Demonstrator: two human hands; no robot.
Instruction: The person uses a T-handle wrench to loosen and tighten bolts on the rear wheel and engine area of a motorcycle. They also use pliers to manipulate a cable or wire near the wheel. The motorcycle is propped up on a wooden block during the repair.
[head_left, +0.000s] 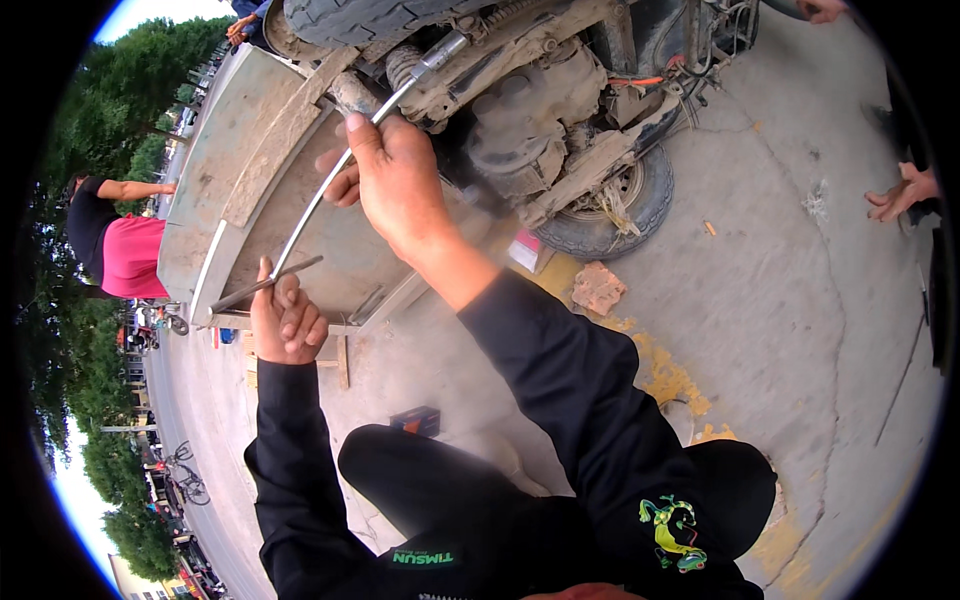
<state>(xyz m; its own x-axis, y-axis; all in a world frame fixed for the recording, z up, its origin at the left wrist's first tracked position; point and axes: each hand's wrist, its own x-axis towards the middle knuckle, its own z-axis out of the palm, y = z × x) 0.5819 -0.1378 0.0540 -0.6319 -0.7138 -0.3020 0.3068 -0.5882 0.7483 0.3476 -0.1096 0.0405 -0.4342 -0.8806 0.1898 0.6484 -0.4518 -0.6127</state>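
Note:
A long silver T-handle socket wrench (pixel 314 205) slants up toward the muddy underside of a tipped-over vehicle. Its thick socket end (pixel 440 52) lies against the parts by the suspension spring, though I cannot tell what it sits on. My right hand (pixel 395 180) is closed around the upper shaft, thumb laid along it and some fingers hidden or blurred. My left hand (pixel 288 318) grips the lower end, where the dark crossbar (pixel 240 295) crosses the shaft, with the fingers curled. A dirt-caked engine (pixel 515 125) is exposed to the right of the socket.
A large tyre (pixel 370 18) is overhead; a smaller wheel (pixel 650 205) touches the ground. The vehicle's body panel (pixel 225 145) stands at left. A brick piece (pixel 598 288), a pink-and-white packet (pixel 524 250) and a dark box (pixel 415 420) lie nearby. Another person's hand (pixel 905 192) is at right.

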